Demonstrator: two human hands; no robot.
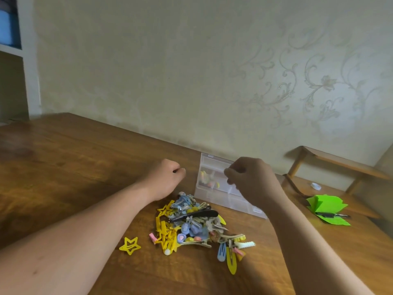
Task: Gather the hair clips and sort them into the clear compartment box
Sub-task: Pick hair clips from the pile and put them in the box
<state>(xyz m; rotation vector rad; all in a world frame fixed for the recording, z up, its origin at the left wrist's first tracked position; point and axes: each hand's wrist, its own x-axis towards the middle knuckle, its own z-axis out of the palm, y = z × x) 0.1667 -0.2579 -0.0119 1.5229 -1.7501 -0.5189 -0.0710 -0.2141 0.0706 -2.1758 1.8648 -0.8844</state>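
Hands: right hand (253,179) hangs over the clear compartment box (209,161), fingers bunched downward as if pinching something small. Cannot tell if a clip is in there, since the fingertips hide it. Left hand (168,177) is clenched in a loose fist just left of the box, low over the desk (85,167), nothing showing in it.

The box sits at the desk's far edge by the wall, and a few pastel clips (209,180) are already in a left compartment. The hair clip pile (191,226) lies on the near side of both hands, toward the person, between the two forearms and just short of the box. The long black clip (194,215) lies on top with its axis running left-right. Left hand looks nearer to the pile's top end, so the next pick likely means pulling back toward the body.

A yellow star clip (129,245) lies apart, left of the pile. Green paper (327,206) sits far right.
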